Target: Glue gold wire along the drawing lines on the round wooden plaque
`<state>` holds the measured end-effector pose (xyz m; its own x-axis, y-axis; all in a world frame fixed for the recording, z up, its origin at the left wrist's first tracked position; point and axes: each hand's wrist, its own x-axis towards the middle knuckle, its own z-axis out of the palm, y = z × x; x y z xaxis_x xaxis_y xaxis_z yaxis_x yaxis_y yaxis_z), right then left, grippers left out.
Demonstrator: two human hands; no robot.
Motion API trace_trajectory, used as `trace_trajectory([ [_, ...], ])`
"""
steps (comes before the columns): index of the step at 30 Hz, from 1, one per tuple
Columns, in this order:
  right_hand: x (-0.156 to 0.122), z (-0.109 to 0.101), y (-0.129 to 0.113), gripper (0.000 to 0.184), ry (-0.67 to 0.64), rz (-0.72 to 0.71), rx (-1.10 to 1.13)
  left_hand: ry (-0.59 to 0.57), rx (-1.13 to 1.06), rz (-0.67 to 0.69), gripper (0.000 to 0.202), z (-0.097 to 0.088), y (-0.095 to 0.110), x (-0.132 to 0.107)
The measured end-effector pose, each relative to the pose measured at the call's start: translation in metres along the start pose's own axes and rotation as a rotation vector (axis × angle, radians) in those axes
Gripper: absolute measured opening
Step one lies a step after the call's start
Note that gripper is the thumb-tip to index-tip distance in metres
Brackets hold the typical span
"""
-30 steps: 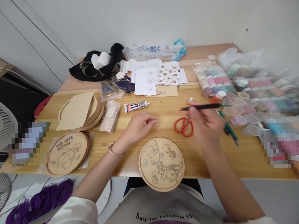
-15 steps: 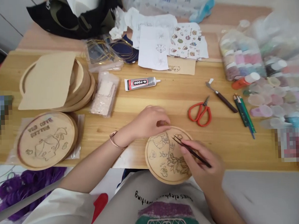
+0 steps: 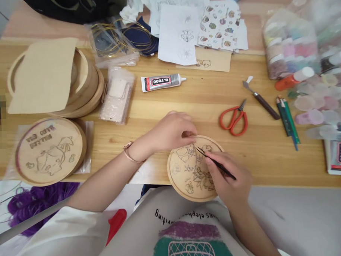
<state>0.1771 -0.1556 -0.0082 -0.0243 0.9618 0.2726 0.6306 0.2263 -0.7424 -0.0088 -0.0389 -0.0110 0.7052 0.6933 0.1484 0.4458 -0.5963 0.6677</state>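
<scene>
A round wooden plaque [image 3: 183,187] with line drawings of plants and small figures rests at the table's front edge, in front of my body. My right hand [image 3: 232,174] grips dark tweezers [image 3: 220,166] like a pen. Their tips hover over or touch the plaque's upper part; I cannot tell which. My left hand [image 3: 176,131] lies at the plaque's far rim, thumb and fingers pinched together close to the tweezer tips. Whatever sits in that pinch is too small to make out. A thin line runs down the drawing below those fingertips.
Red-handled scissors [image 3: 234,120], a palette knife [image 3: 263,104] and pencils [image 3: 287,120] lie to the right, beside bottles [image 3: 294,79]. A glue tube [image 3: 162,82] lies ahead. Leftward are another drawn plaque [image 3: 51,154], stacked wooden rounds [image 3: 87,86] and coiled gold wire [image 3: 108,40].
The tweezer tips have come nearer my left fingertips and look closer together. The whole view has shifted slightly; my left hand keeps its pinch at the plaque's rim.
</scene>
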Motion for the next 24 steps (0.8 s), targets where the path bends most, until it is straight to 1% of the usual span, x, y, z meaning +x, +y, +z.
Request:
trace_trajectory([
  [5,0.000,0.000,0.001,0.017,-0.019,0.032,0.004,0.007,-0.013,0.006,0.009,0.000,0.000,0.000],
  [8,-0.002,-0.002,-0.001,0.016,0.005,0.070,0.025,0.001,-0.022,0.001,0.011,-0.001,0.000,0.000],
  [10,-0.003,-0.006,-0.002,0.015,0.048,0.141,0.051,-0.015,-0.032,-0.003,0.012,-0.001,0.000,0.001],
  [12,-0.004,-0.012,-0.001,0.015,0.092,0.251,0.073,-0.027,-0.042,-0.004,0.013,-0.002,0.001,0.001],
  [14,-0.004,-0.020,0.003,0.018,0.108,0.334,0.067,-0.028,-0.045,-0.007,0.013,-0.002,0.001,0.001],
  [15,-0.003,-0.024,0.006,0.020,0.099,0.344,0.047,-0.026,-0.045,-0.008,0.013,-0.003,0.001,0.001],
  [17,-0.001,-0.032,0.011,0.023,0.052,0.300,-0.009,-0.018,-0.044,-0.006,0.013,-0.003,0.002,0.001],
  [19,0.002,-0.037,0.014,0.023,-0.026,0.215,-0.069,-0.011,-0.043,-0.001,0.013,-0.003,0.002,0.001],
  [22,0.009,-0.039,0.013,0.020,-0.133,0.052,-0.162,-0.014,-0.035,-0.007,0.015,-0.004,0.002,0.001],
  [24,0.016,-0.037,0.012,0.019,-0.194,-0.087,-0.226,-0.016,-0.032,-0.012,0.015,-0.003,0.002,0.001],
])
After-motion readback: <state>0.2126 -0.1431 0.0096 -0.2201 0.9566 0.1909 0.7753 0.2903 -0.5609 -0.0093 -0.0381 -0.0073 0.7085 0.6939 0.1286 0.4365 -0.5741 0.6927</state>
